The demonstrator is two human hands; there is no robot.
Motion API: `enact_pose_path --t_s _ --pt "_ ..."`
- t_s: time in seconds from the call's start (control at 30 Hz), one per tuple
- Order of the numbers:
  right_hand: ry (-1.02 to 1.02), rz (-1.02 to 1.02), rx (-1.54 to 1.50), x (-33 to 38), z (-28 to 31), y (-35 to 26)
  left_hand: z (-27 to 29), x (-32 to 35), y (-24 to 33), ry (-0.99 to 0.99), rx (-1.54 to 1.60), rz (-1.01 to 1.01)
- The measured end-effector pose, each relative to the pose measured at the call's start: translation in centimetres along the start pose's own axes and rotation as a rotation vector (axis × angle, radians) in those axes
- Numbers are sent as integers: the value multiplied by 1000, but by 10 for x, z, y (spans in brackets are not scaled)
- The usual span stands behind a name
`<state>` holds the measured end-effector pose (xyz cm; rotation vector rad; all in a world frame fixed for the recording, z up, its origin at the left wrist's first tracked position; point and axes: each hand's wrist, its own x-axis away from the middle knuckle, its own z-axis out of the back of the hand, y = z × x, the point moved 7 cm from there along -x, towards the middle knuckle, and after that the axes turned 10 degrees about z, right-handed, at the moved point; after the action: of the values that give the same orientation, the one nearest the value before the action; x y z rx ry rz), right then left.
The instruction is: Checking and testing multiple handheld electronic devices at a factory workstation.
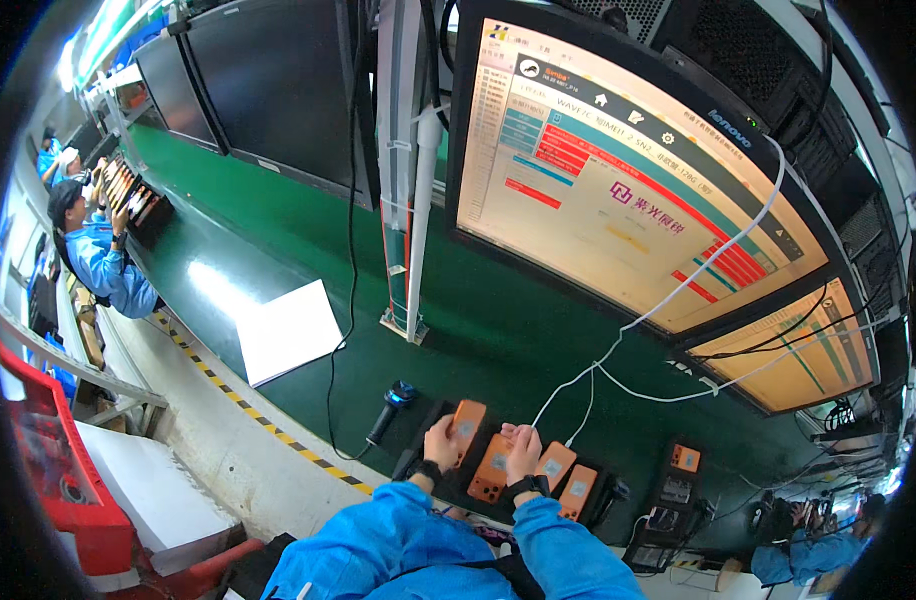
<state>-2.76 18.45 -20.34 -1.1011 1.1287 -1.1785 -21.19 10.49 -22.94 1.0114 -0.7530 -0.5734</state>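
My left hand [440,444] is closed around an orange smartphone [467,425], tilted up at the near edge of the green bench. Just right of it, my right hand [522,452] has its fingers pinched together at the end of a white cable [562,387]; the plug itself is hidden. Below that hand lies another orange phone [490,470], partly covered by it. Two more orange phones, one [555,463] with the second white cable running to its top and one [577,492] farther right, lie in a row on a dark holder.
A handheld scanner [390,410] with a black cord lies left of the phones. Beyond it are a white sheet [290,333] and a metal post [408,200]. A lit monitor [618,190] overhangs the bench, its white cables hanging down. Co-workers in blue [108,262] sit farther along.
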Motion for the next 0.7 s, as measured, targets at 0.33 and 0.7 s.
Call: enact_pose_path --t_s 0.33,0.7 --pt "-139 -420 -158 62 52 47 78 -12 33 502 -439 -259" --pt "-188 -478 -81 96 50 46 86 -20 -43 -34 -255 164"
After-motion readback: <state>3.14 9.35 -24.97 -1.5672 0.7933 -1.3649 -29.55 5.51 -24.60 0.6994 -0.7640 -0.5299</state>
